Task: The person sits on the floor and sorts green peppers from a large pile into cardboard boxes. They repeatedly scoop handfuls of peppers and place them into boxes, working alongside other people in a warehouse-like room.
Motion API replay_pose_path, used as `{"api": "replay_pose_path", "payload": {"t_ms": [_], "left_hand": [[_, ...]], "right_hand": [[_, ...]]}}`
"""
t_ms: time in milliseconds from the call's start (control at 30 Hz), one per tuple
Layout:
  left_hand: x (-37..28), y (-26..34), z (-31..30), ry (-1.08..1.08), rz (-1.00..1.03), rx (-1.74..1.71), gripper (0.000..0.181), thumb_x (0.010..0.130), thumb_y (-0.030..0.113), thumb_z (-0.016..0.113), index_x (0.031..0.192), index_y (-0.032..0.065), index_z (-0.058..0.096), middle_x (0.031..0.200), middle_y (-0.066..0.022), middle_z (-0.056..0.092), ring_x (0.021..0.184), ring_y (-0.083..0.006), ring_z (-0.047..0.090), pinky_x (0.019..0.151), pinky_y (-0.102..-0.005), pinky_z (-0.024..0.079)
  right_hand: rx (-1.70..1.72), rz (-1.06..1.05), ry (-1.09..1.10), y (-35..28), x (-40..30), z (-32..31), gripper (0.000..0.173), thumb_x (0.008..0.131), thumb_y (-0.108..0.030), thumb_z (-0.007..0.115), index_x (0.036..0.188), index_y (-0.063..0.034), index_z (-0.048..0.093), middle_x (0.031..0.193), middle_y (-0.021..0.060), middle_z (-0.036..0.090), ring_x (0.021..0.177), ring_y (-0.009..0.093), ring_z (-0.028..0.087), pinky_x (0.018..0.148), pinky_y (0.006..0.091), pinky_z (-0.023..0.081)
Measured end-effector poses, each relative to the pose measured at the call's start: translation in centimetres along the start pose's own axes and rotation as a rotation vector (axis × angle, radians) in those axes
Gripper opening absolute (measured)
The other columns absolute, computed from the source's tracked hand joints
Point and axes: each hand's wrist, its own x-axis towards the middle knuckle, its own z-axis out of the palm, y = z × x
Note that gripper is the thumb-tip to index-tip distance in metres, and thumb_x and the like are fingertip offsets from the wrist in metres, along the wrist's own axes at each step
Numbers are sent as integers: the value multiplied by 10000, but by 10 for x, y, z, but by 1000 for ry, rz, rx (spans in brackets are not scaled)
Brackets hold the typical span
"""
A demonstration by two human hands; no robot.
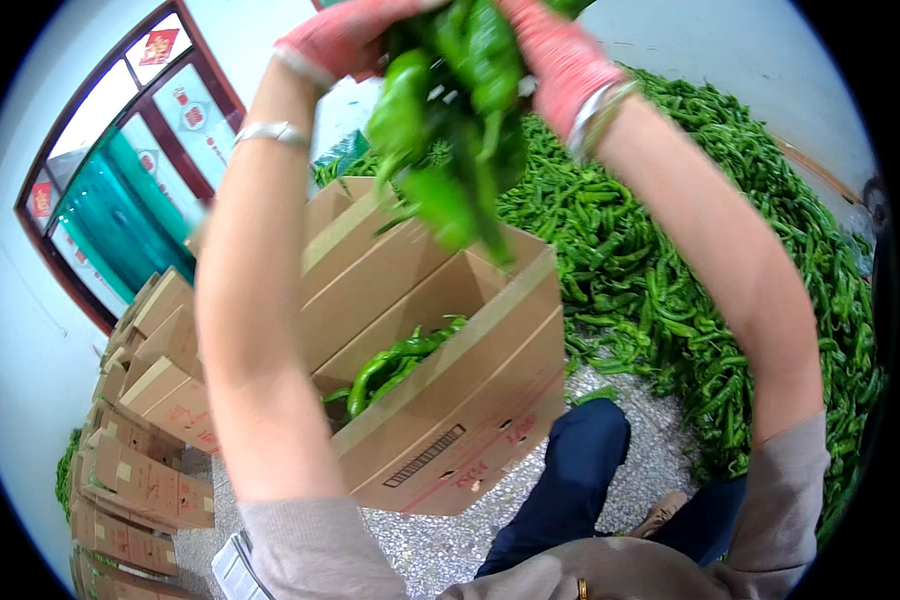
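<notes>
Between my two raised hands hangs a bunch of long green peppers (pixel 450 127), blurred by motion. My left hand (pixel 352 37), in a red-and-white work glove, grips the bunch from the left side. On the other side my right hand (pixel 562 64), gloved alike, presses against it; the fingertips of both hands are partly hidden or cut off by the upper edge. Below the bunch stands an open cardboard box (pixel 450 420) with printing on its side. Some green peppers (pixel 397 360) lie low inside it.
A large heap of green peppers (pixel 630 247) spreads over the speckled floor (pixel 420 544) to the right. Another open carton (pixel 360 262) adjoins the box. Several cartons (pixel 150 480) line the left, near a glazed door (pixel 135 150) with a green curtain. My knee (pixel 589 442) is beside the box.
</notes>
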Motion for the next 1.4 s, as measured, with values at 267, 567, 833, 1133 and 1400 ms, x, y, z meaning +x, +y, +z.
{"api": "replay_pose_path", "payload": {"t_ms": [267, 567, 833, 1133, 1400], "left_hand": [[-189, -33, 63, -408, -1221, 128, 956, 678, 549, 811, 1415, 70, 435, 1364, -127, 531, 1294, -283, 457, 1012, -466, 441], [-41, -72, 46, -475, -625, 893, 503, 757, 449, 750, 1083, 72, 683, 917, -73, 695, 897, -167, 634, 812, -317, 513], [83, -46, 295, 74, 253, -408, 494, 976, 315, 507, 1372, 21, 477, 1358, -122, 532, 1220, -232, 508, 1081, -388, 362], [-285, -220, 700, 6, -936, -1327, 436, 997, 302, 491, 1325, 18, 529, 1314, -89, 564, 1160, -194, 547, 997, -318, 437], [-160, -311, 746, -246, -1322, -920, 519, 955, 369, 528, 1327, 6, 519, 1320, -144, 551, 1163, -252, 555, 995, -351, 441]], "right_hand": [[-949, 830, -766, 160, -103, 19, 896, 790, -759, 543, 1322, -38, 517, 1207, 134, 638, 979, 259, 639, 879, 368, 498], [-1252, 209, -602, 83, -18, -19, 553, 872, -542, 599, 1037, -18, 668, 900, 71, 665, 789, 165, 609, 755, 339, 511], [-1534, 491, 125, -5, -208, -303, 585, 922, -572, 452, 920, -19, 643, 843, 124, 667, 771, 237, 628, 750, 390, 510], [-1287, 1400, 213, 168, -835, -441, 280, 858, -294, 607, 1020, -67, 637, 933, 135, 679, 800, 296, 640, 717, 441, 525], [-671, 1728, 1066, 230, -788, -357, 374, 848, -374, 595, 1081, -82, 623, 1036, 164, 657, 919, 325, 621, 793, 439, 511]]}}
